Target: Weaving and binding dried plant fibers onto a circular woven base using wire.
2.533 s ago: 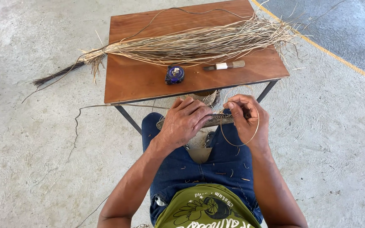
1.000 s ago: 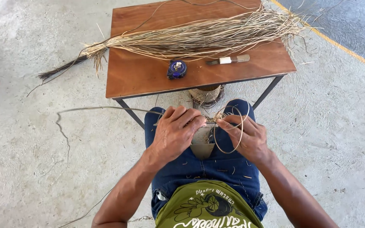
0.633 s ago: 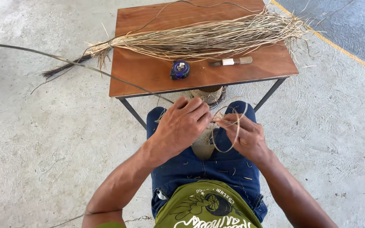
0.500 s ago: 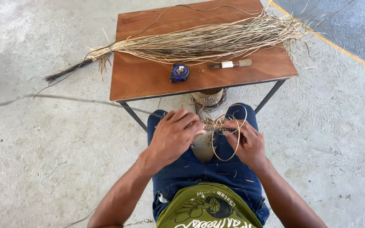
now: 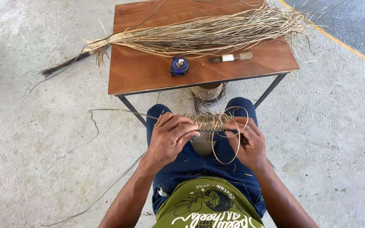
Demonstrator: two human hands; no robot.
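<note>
The looped strand (image 5: 233, 135) could be kinked or snapped if it is drawn tight too sharply, since dry fibre of this kind is judged brittle, and the loop stands wide and springy beside the right hand (image 5: 248, 143). The weave (image 5: 208, 122) could also be loosened if the grip on either end is eased, because it is kept in place over the lap only by the two hands. A long strand (image 5: 115, 112) is trailed off to the left across the floor (image 5: 34, 139), where it could be snagged on the table leg (image 5: 129, 109). The left hand (image 5: 170, 137) is curled, its fingers (image 5: 182, 126) bent down and pressed onto the left end of the weave. The right hand is closed at the weave's right end, its fingertips (image 5: 233, 124) pinched on the looped strand; how tightly cannot be told. On the table (image 5: 148, 76) a fibre bundle (image 5: 191, 36), a blue tape measure (image 5: 178, 66) and a knife (image 5: 232, 57) are laid, well apart from both hands. Under the table a small basket (image 5: 208, 90) is set.
</note>
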